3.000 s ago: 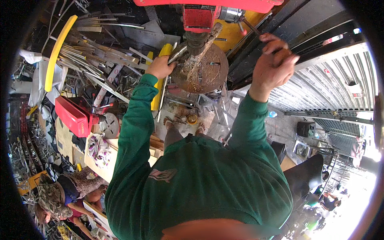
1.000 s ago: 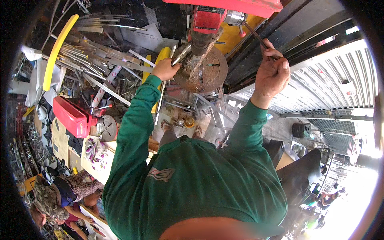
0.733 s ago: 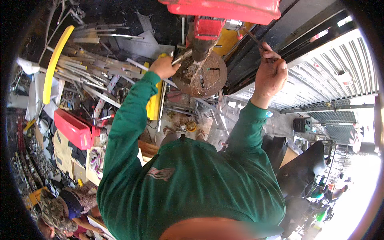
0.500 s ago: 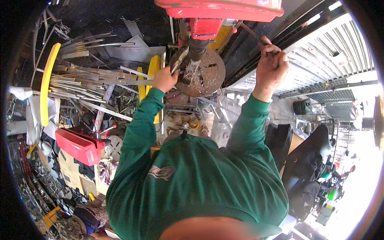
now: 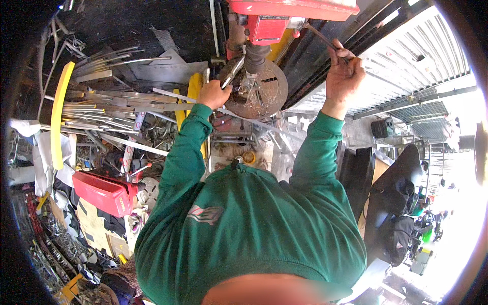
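Observation:
My left hand [image 5: 214, 95] is closed around a narrow, shiny metal piece [image 5: 233, 72] at the left side of a drill press's round table [image 5: 274, 90]. The piece slants up toward the dark drill chuck [image 5: 257, 60]; its exact kind is unclear, and its lower end is hidden in my fist. The slotted brown table is strewn with metal chips. Above the chuck is the red drill press head [image 5: 267, 29]. My right hand [image 5: 345, 76] grips the end of the feed lever [image 5: 321, 35], a thin dark rod coming out of the head's right side.
Bundled metal rods and strips [image 5: 96, 109] lie at the left, by a curved yellow bar [image 5: 62, 114]. A second red drill press [image 5: 104, 192] stands lower left. Yellow uprights [image 5: 193, 86] rise beside my left hand. A corrugated metal shutter [image 5: 406, 56] spans the upper right.
The view has shifted slightly. Both hands keep their holds on the shiny metal piece and the feed lever. The piece catches more light, and the pale streak of chips below the chuck looks smaller.

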{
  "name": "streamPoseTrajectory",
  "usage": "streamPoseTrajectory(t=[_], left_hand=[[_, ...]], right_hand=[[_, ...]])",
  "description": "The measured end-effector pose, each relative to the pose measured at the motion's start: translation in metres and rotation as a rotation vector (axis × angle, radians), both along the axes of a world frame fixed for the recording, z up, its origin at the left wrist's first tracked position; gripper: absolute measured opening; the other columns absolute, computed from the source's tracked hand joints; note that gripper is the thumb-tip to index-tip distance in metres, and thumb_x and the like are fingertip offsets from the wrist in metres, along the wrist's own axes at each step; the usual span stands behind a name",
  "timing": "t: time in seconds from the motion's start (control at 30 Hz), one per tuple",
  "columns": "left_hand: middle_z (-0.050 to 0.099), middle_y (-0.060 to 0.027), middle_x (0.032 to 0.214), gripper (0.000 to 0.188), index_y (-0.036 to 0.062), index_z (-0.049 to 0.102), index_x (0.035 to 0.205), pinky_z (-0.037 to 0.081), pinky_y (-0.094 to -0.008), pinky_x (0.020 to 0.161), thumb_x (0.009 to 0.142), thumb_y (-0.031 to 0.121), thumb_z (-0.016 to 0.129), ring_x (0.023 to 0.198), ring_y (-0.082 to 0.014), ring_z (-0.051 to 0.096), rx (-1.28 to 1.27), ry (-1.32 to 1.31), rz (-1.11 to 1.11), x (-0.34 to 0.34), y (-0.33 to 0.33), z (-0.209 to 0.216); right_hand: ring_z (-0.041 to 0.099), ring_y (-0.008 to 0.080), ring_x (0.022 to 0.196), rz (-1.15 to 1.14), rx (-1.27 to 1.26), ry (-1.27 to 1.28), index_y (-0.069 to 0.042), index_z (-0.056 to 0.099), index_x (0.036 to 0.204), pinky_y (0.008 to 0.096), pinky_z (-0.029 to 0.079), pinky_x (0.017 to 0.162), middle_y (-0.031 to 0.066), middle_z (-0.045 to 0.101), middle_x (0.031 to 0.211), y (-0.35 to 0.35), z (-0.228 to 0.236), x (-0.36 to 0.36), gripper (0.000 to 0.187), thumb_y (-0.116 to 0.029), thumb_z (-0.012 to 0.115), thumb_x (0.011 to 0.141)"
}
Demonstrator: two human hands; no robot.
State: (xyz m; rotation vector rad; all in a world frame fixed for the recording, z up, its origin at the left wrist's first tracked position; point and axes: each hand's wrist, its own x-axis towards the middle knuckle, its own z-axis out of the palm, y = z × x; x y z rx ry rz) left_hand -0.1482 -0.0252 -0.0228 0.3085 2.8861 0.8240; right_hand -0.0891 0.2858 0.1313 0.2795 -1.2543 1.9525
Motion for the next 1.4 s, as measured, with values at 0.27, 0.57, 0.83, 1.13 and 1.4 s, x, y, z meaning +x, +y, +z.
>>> streamPoseTrajectory(t=[0.27,0.57,0.83,1.13,1.4], left_hand=[[0.068,-0.0237,0.094,0.044,0.0033,0.066,0.096,0.052,-0.0505,0.081,0.088,0.046,0.059,0.092,-0.0417,0.065,-0.192,0.117,-0.07,-0.012,-0.004,0.03],[0.068,-0.0218,0.09,0.045,0.0038,0.063,0.098,0.052,-0.0516,0.075,0.089,0.047,0.057,0.086,-0.0404,0.066,-0.147,0.221,-0.037,0.003,-0.001,0.017],[0.068,-0.0249,0.091,0.047,0.0013,0.064,0.098,0.051,-0.0525,0.08,0.089,0.047,0.057,0.088,-0.0437,0.065,-0.163,0.157,-0.117,-0.012,-0.006,0.011],[0.068,-0.0222,0.095,0.045,0.0006,0.065,0.097,0.051,-0.0515,0.081,0.09,0.044,0.058,0.091,-0.0421,0.065,-0.075,0.102,-0.09,-0.005,-0.005,0.022],[0.068,-0.0201,0.09,0.038,0.0018,0.065,0.094,0.054,-0.05,0.077,0.09,0.039,0.058,0.087,-0.0389,0.066,0.021,0.102,0.041,0.023,0.0,0.031]], right_hand=[[0.056,0.0374,0.119,-0.176,0.065,-0.1,-0.012,0.059,0.077,0.0498,0.044,0.102,0.0131,0.066,0.096,0.024,-0.019,-0.018,0.037,-0.035,0.04,0.099],[0.056,0.0372,0.119,-0.13,0.126,-0.101,-0.011,0.058,0.076,0.0501,0.043,0.103,0.0126,0.067,0.097,0.038,-0.027,-0.017,0.037,-0.035,0.039,0.099],[0.058,0.0384,0.116,-0.131,0.154,-0.036,-0.012,0.046,0.067,0.0553,0.041,0.103,0.0134,0.067,0.09,0.036,-0.028,-0.019,0.039,-0.034,0.041,0.099],[0.061,0.0317,0.078,-0.118,-0.132,0.046,-0.012,0.037,0.064,0.0544,0.045,0.094,0.0117,0.056,0.065,0.009,0.02,-0.024,0.038,-0.032,0.045,0.095],[0.057,0.0229,0.063,-0.582,0.021,0.055,-0.001,0.054,0.073,0.0363,0.05,0.057,0.0086,0.056,0.073,-0.009,0.121,-0.068,0.026,-0.024,0.057,0.083]])
